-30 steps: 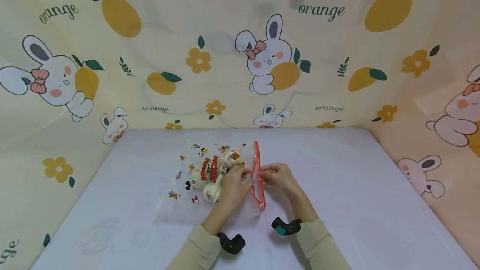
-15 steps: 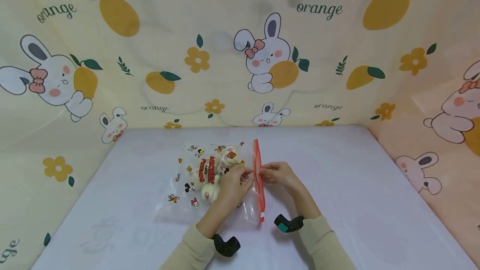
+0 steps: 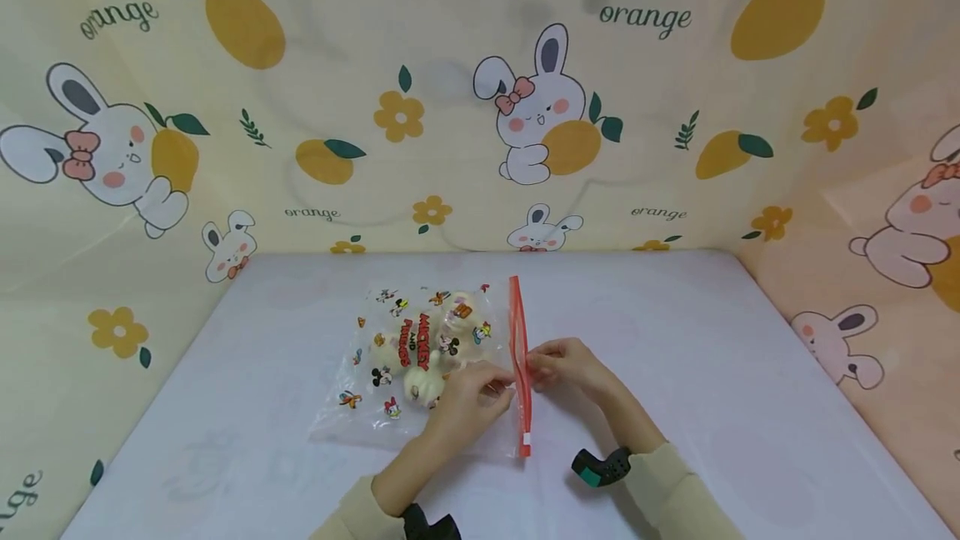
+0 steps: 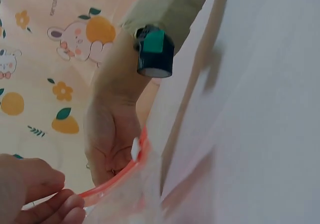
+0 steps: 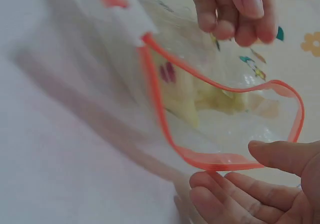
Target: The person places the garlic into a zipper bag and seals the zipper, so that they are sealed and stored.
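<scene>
A clear zip bag (image 3: 348,423) printed with cartoon mice lies on the white table, its red zip edge (image 3: 520,315) toward the right. Rounded cream-coloured things (image 3: 423,386) show through the plastic; their kind is unclear. My right hand (image 3: 573,365) pinches the near side of the red edge between thumb and fingers, and the mouth gapes in the right wrist view. Over the bag, my left hand (image 3: 472,398) has loosely bent fingers (image 5: 235,13), which appear apart from the rim. A white slider (image 5: 134,21) sits at one end of the zip.
Black cameras are strapped on both wrists, the right one (image 3: 600,467) with a green patch. A cloth with rabbits and oranges (image 3: 450,107) hangs behind and beside the white table (image 3: 712,340).
Both hands have slid toward the near end of the zip edge. The red edge, spread apart a second ago, now looks narrower from above. My left fingers have come away from it.
</scene>
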Motion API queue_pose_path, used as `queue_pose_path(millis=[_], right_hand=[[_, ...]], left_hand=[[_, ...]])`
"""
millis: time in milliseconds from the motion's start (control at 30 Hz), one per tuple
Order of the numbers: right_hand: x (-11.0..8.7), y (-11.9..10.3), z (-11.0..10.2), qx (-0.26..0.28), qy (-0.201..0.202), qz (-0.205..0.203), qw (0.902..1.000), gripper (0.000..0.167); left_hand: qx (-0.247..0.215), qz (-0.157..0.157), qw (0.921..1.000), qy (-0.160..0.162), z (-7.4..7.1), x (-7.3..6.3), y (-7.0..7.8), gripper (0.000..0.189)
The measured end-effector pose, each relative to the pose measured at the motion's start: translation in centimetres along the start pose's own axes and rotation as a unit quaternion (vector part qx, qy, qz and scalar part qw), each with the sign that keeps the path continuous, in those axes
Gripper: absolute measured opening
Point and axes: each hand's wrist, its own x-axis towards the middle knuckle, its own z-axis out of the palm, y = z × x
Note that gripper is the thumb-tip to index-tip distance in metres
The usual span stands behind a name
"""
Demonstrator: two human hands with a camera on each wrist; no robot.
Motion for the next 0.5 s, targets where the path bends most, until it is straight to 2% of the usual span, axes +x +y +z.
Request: queue_pose_path(millis=[133, 267, 367, 500], right_hand=[[-0.9, 0.2, 0.1, -0.011, -0.027, -0.002, 0.9996, 0.035], [-1.8, 0.5, 0.2, -0.007, -0.059, 0.007, 0.9982, 0.034], [-2.4, 0.8, 0.2, 0.009, -0.090, 0.021, 0.9957, 0.033], [-3.2, 1.2, 0.5, 0.030, -0.130, 0.035, 0.9904, 0.034]], left_hand=[[-0.051, -0.043, 0.9960, -0.059, -0.2, -1.2, 0.2, 0.012], [-0.120, -0.101, 0.9793, -0.128, -0.3, -2.3, 0.1, 0.013], [-0.178, -0.139, 0.9578, -0.177, -0.3, -3.2, 0.1, 0.016], [-0.241, -0.193, 0.9231, -0.229, 0.0, -4.3, 0.2, 0.016]])
